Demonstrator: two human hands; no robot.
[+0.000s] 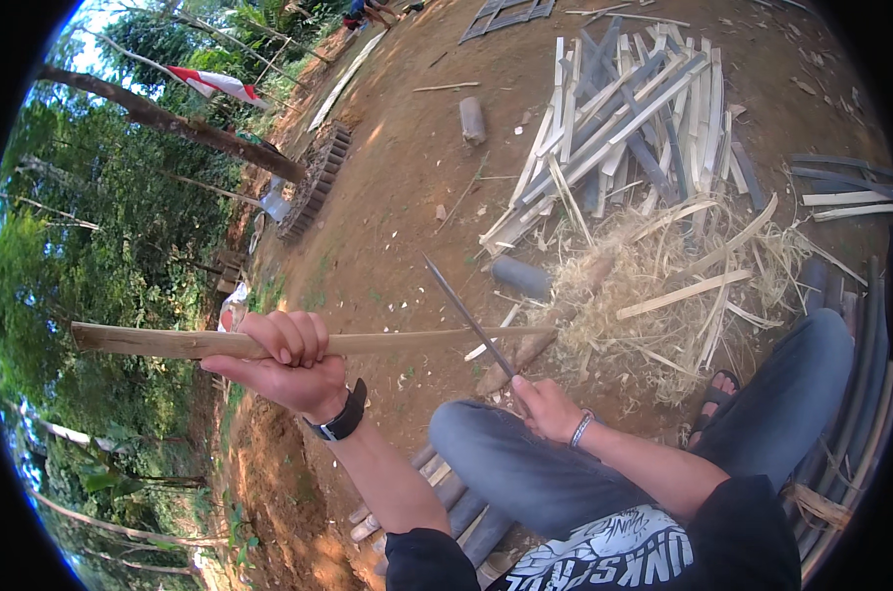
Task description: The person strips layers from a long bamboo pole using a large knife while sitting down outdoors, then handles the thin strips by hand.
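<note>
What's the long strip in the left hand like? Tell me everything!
The strip is long and pale tan, like split wood or bamboo, with a browner, blunt left end. The left hand grips it, fingers curled around. It's held off the ground, nearly level in the picture, looking narrower rightward. There the knife crosses it in view; I can't tell if they touch.

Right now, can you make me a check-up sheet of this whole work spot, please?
Surface: brown dirt ground.
Things in hand: a long pale strip and a knife; they cross in view, but touching can't be told.
Clutter: a tangle of shavings beside a heap of split strips.
Hands: left hand closed around the long pale strip; right hand closed on the knife's handle.
Cables: nothing seen.
Surroundings: green trees and a red-and-white flag.
</note>
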